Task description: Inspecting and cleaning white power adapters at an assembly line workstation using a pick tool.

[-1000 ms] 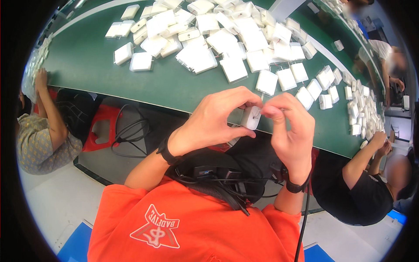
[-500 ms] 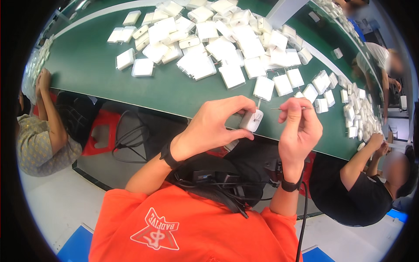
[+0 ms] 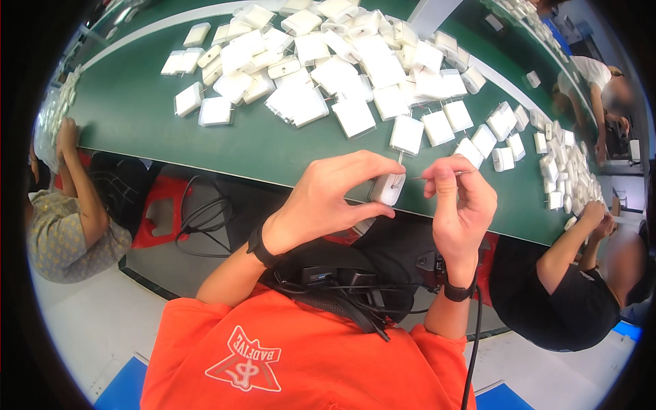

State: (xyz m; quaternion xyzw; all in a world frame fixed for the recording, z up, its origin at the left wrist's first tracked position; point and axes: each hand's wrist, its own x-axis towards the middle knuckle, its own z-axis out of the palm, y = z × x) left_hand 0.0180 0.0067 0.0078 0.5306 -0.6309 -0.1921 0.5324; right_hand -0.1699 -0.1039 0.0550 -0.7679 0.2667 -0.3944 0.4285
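Note:
Between the thumb and fingers of my left hand (image 3: pixel 320 195) is a white plug-in charger (image 3: pixel 387 191). Its end face is turned up and metal prongs stick out at its far side. My right hand (image 3: pixel 463 201) pinches a thin metal pick (image 3: pixel 418 178) between thumb and fingers. The pick points left, its tip at or very near the charger's end face; whether they touch I cannot tell. Just beyond the charger, a similar white charger (image 3: pixel 406 134) lies on the green table (image 3: pixel 260 147).
A large heap of white chargers (image 3: pixel 372 61) covers the far middle of the table, with more chargers (image 3: pixel 564 167) at the right. One person (image 3: pixel 78 219) sits at my left, another (image 3: pixel 567 294) at my right. A black cable (image 3: pixel 476 342) hangs beside my right wrist.
My right hand has shifted slightly left, bringing the pick's tip closer to the charger. The left hand and its charger have moved a little left. The view has tilted slightly.

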